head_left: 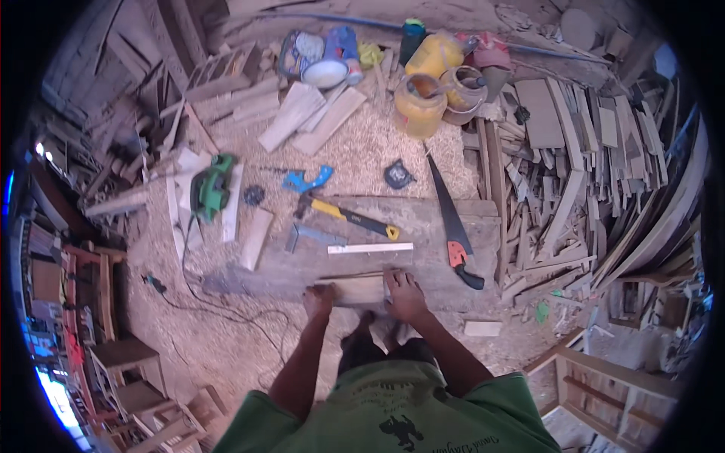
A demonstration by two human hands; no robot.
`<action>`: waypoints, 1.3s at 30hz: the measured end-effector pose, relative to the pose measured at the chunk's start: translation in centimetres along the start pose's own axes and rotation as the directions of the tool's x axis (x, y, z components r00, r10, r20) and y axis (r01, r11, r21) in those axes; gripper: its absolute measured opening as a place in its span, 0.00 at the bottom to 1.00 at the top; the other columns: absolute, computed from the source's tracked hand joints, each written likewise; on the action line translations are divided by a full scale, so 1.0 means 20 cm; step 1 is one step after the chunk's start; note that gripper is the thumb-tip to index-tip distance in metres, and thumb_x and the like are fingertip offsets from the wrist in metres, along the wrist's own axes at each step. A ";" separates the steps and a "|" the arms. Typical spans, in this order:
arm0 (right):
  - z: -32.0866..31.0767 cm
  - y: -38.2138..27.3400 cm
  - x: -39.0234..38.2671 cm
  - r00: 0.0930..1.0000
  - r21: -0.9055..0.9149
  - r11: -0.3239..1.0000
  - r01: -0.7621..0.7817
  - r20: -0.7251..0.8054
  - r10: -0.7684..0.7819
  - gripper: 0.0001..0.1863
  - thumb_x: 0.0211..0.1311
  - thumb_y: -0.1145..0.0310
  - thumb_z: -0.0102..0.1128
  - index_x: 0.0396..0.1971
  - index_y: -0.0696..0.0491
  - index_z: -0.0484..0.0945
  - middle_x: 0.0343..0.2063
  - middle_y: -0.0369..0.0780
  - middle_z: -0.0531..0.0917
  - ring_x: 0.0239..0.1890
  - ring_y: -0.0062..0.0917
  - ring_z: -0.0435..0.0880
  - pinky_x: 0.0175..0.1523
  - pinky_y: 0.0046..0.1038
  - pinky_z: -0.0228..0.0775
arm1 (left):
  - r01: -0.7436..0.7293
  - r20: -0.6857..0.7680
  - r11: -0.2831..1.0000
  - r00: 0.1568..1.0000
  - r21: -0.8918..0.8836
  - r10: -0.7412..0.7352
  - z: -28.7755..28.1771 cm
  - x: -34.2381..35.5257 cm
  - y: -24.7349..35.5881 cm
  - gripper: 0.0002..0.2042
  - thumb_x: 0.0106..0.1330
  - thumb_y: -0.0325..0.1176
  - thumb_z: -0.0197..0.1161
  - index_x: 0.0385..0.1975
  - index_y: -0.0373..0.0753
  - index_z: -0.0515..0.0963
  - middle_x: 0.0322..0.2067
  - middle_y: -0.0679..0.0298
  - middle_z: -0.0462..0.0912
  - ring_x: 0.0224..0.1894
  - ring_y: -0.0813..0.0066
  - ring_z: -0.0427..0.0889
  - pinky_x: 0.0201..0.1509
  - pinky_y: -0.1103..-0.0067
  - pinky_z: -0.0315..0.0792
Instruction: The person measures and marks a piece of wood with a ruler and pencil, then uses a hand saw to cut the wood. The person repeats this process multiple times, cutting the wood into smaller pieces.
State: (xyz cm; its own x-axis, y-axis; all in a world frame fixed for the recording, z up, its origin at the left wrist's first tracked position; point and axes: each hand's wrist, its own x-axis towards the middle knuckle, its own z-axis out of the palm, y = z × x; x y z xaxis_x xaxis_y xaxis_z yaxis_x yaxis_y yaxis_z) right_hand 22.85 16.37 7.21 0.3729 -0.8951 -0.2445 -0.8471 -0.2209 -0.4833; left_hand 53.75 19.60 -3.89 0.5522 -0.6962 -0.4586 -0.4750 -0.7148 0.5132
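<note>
A pale board (355, 290) lies crosswise, seemingly flat, on the bench (430, 260).

Yeah, we're looking at a woodworking shop: shavings (362, 155) are lying all over, a handsaw (451, 213) and a hammer (351, 217) are sitting out, a green power planer (214, 189) is resting on the left, and scrap boards (555, 147) are filling the right side.

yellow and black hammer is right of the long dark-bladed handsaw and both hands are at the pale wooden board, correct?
Not quite: the head view shows the yellow and black hammer left of the long dark-bladed handsaw. The left hand and right hand are at the pale wooden board, as you say.
</note>
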 end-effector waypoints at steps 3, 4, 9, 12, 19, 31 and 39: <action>-0.08 0.04 -0.01 0.998 -0.001 1.000 0.025 0.062 -0.025 0.61 0.52 0.55 0.82 0.85 0.49 0.56 0.71 0.51 0.71 0.76 0.52 0.68 0.74 0.53 0.72 | -0.058 -0.023 0.994 0.998 -0.095 0.056 0.01 -0.04 0.08 0.40 0.60 0.59 0.79 0.59 0.27 0.79 0.56 0.33 0.86 0.60 0.34 0.85 0.66 0.54 0.78; -0.10 0.03 -0.01 0.997 -0.018 1.000 0.026 0.080 -0.025 0.61 0.52 0.55 0.83 0.85 0.49 0.56 0.71 0.51 0.71 0.76 0.52 0.69 0.75 0.53 0.72 | -0.103 -0.101 0.993 0.990 -0.054 0.097 0.01 -0.07 0.11 0.37 0.60 0.58 0.79 0.54 0.27 0.82 0.54 0.36 0.88 0.59 0.38 0.88 0.64 0.55 0.79; 0.00 0.04 0.05 1.000 -0.084 0.996 -0.008 -0.015 0.007 0.52 0.49 0.60 0.86 0.75 0.49 0.69 0.67 0.46 0.74 0.74 0.46 0.73 0.69 0.50 0.79 | -0.133 -0.090 0.979 0.989 -0.155 0.120 0.03 -0.07 0.17 0.27 0.58 0.48 0.81 0.46 0.29 0.87 0.38 0.45 0.94 0.43 0.47 0.94 0.51 0.60 0.85; 0.03 0.06 0.06 1.000 -0.074 0.997 -0.009 -0.028 0.007 0.48 0.47 0.62 0.85 0.71 0.50 0.71 0.64 0.47 0.74 0.71 0.45 0.76 0.67 0.47 0.83 | -0.091 -0.077 0.974 0.994 -0.210 0.077 0.04 -0.08 0.16 0.23 0.57 0.46 0.80 0.42 0.30 0.89 0.37 0.46 0.94 0.43 0.49 0.95 0.52 0.60 0.85; 0.06 0.09 0.05 0.998 -0.028 1.000 0.008 -0.063 -0.009 0.47 0.48 0.62 0.84 0.71 0.50 0.71 0.63 0.46 0.75 0.71 0.44 0.77 0.68 0.47 0.81 | -0.108 -0.119 0.987 0.989 -0.120 0.094 0.06 -0.03 0.11 0.22 0.57 0.44 0.78 0.45 0.32 0.89 0.42 0.43 0.93 0.47 0.43 0.93 0.55 0.58 0.84; 0.01 0.07 0.04 0.999 -0.040 0.999 0.014 -0.032 -0.015 0.49 0.46 0.61 0.87 0.69 0.49 0.71 0.64 0.45 0.75 0.71 0.44 0.77 0.69 0.47 0.81 | -0.050 -0.142 0.999 0.989 0.001 0.050 0.02 -0.07 0.18 0.24 0.66 0.46 0.67 0.50 0.30 0.88 0.45 0.38 0.92 0.52 0.37 0.91 0.59 0.56 0.82; 0.03 0.08 0.06 0.995 -0.015 0.999 0.042 -0.085 -0.043 0.51 0.48 0.60 0.87 0.73 0.47 0.68 0.65 0.44 0.76 0.72 0.44 0.76 0.70 0.47 0.80 | -0.079 -0.114 0.975 0.992 -0.208 0.056 0.08 0.03 0.03 0.20 0.67 0.44 0.67 0.42 0.29 0.89 0.38 0.41 0.92 0.44 0.39 0.92 0.53 0.58 0.82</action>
State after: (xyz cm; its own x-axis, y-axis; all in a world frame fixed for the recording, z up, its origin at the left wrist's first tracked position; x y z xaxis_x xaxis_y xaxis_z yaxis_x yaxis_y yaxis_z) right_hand 22.16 15.22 5.71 0.3756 -0.9143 -0.1515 -0.8362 -0.2638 -0.4808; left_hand 52.60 18.62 -5.00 0.5994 -0.7231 -0.3432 -0.3639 -0.6281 0.6878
